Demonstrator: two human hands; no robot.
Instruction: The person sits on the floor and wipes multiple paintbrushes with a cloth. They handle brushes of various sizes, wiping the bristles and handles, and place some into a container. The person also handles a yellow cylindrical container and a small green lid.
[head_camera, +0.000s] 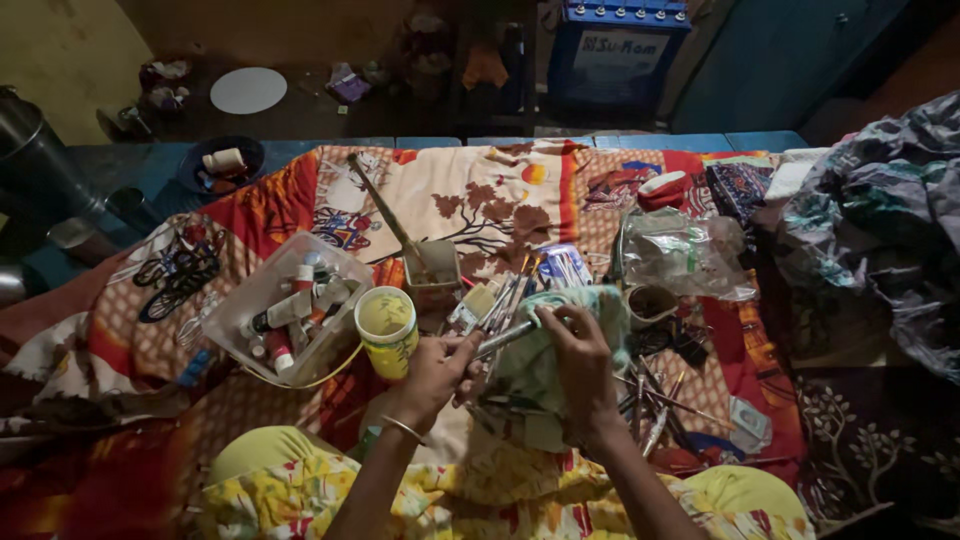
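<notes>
The left hand (437, 372) pinches the handle of a paintbrush (505, 338) between thumb and fingers, holding it nearly level so that its metal ferrule points to the right. The right hand (583, 362) is closed around a pale green cloth (545, 350), with the fingers curled and pressed into the fabric right where the brush tip meets it; the tip itself is hidden in the folds. The cloth hangs from the right hand down toward the lap and spreads up behind the fingers. The two hands are close together, joined by the brush.

Just left of the left hand stands a yellow cup (387, 330), near but not touching it. Beyond the cup lies a clear plastic tub (245, 305) holding paint tubes. Behind the hands a small square pot (433, 268) stands with a long stick leaning out of it to the upper left. More brushes (655, 400) lie scattered on the patterned bedsheet (480, 195) to the right of the right hand, and a crumpled clear plastic bag (685, 255) sits farther back on the right.
</notes>
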